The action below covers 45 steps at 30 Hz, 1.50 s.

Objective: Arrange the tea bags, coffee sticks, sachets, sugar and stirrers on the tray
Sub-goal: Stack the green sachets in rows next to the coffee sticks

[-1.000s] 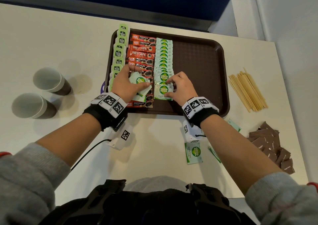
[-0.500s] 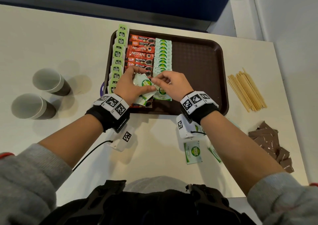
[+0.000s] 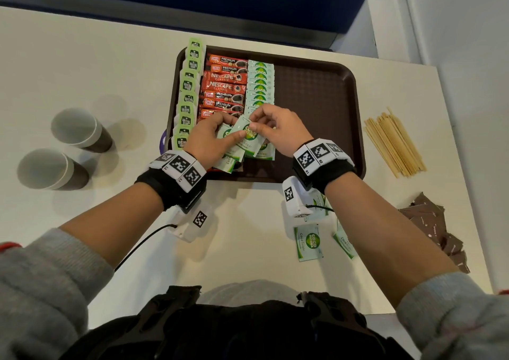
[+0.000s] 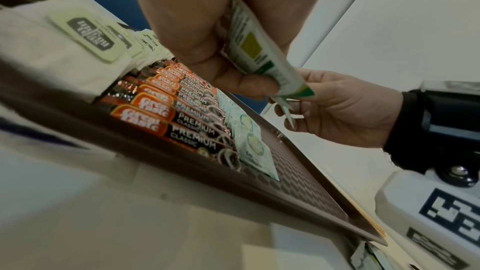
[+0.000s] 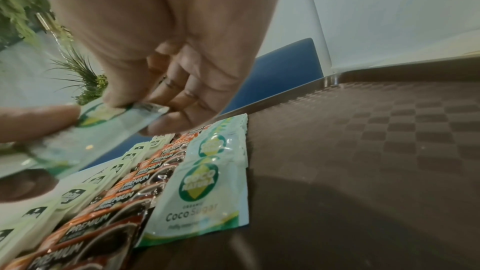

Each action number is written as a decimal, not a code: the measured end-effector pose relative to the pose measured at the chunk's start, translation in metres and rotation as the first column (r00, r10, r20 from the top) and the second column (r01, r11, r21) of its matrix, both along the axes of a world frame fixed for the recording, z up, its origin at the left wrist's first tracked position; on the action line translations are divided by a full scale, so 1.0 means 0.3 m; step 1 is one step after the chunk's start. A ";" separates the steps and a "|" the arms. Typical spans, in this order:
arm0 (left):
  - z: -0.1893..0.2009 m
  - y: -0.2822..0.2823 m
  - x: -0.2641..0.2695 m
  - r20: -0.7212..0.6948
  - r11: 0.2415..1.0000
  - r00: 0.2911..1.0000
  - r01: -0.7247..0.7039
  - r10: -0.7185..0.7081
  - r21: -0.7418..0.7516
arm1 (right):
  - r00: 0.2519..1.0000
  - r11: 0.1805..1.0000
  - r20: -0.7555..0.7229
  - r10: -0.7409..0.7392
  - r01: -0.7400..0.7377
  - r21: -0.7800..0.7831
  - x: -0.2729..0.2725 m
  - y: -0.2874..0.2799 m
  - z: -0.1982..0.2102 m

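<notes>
A brown tray [image 3: 316,106] holds a column of green-tagged tea bags [image 3: 190,89], red coffee sticks [image 3: 224,84] and a row of green coco sugar sachets [image 3: 260,84]. My left hand [image 3: 209,136] grips a small fan of coco sugar sachets [image 3: 242,139] above the tray's near left part. My right hand [image 3: 275,128] pinches the top edge of one sachet in that fan. In the left wrist view the held sachets [image 4: 254,52] show their backs. In the right wrist view thumb and fingers pinch a sachet [image 5: 109,122] above the laid row [image 5: 207,182].
Wooden stirrers [image 3: 394,142] lie right of the tray. Brown sachets [image 3: 429,222] are piled at the table's right edge. Two loose coco sugar sachets [image 3: 308,242] lie near me. Two paper cups [image 3: 80,128] stand at the left. The tray's right half is bare.
My right hand left the sachet it laid at the row's near end and moved left to the fan in my left hand, now pinching one sachet there.
</notes>
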<state>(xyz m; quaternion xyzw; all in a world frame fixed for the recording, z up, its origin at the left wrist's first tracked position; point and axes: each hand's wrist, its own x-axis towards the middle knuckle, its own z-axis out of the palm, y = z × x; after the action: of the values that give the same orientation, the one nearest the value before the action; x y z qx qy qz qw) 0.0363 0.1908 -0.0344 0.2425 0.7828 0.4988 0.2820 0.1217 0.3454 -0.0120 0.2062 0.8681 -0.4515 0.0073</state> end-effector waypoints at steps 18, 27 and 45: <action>0.004 -0.027 -0.047 -0.020 0.984 0.987 -0.158 0.157 -0.087 | 0.938 0.944 0.331 0.106 -0.199 0.264 0.036 0.033 -0.030; 0.016 -0.027 -0.034 -0.010 0.984 0.987 -0.159 0.158 -0.078 | 0.970 0.942 0.243 0.014 -0.094 0.321 0.039 0.032 -0.061; 0.010 -0.021 -0.024 -0.033 0.987 0.989 -0.144 0.142 -0.074 | 0.979 0.930 0.201 0.044 -0.113 0.350 0.049 0.020 -0.075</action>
<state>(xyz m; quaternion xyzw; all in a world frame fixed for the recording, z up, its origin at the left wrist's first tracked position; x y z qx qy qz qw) 0.0289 0.1845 -0.0313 0.1814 0.8204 0.4844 0.2437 0.1363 0.3515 -0.0345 0.2110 0.9388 -0.2629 0.0702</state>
